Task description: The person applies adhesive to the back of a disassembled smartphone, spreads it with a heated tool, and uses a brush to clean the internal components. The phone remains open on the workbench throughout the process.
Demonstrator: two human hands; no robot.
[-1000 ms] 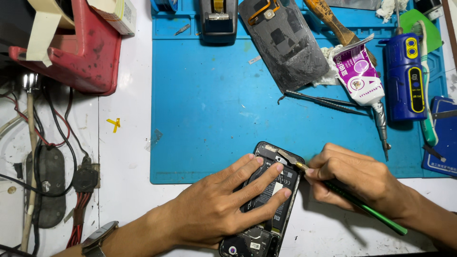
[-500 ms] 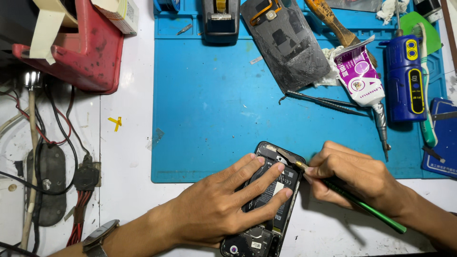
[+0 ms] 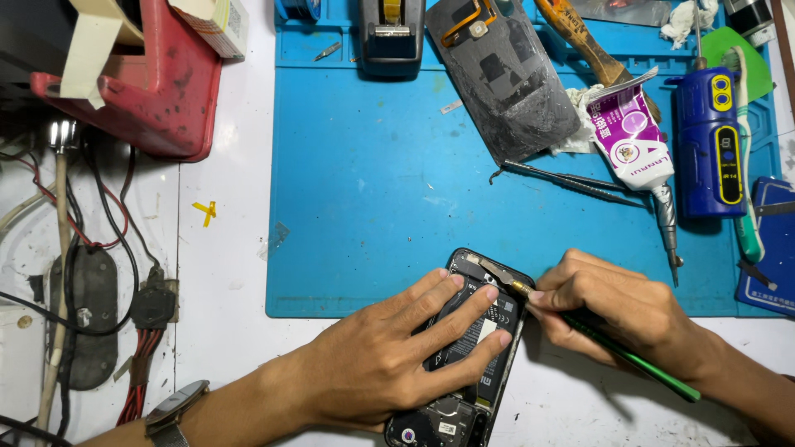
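Note:
An opened black phone (image 3: 464,389) lies at the near edge of the blue work mat (image 3: 373,207), its battery and inner parts showing. My left hand (image 3: 397,356) lies flat across it, fingers spread over the battery, pinning it down. My right hand (image 3: 617,310) grips a thin green-handled tool (image 3: 638,360) like a pen. The tool's metal tip (image 3: 497,271) rests at the phone's upper right corner.
On the mat's far side lie the phone's grey back cover (image 3: 505,74), metal tweezers (image 3: 571,178), a purple-and-white glue tube (image 3: 638,149), a blue electric screwdriver (image 3: 710,149) and a black tape dispenser (image 3: 387,37). A red tape holder (image 3: 157,91) and tangled cables (image 3: 91,290) occupy the left.
Both hands hold nearly the same pose on the phone; only a slight shift of the view is visible.

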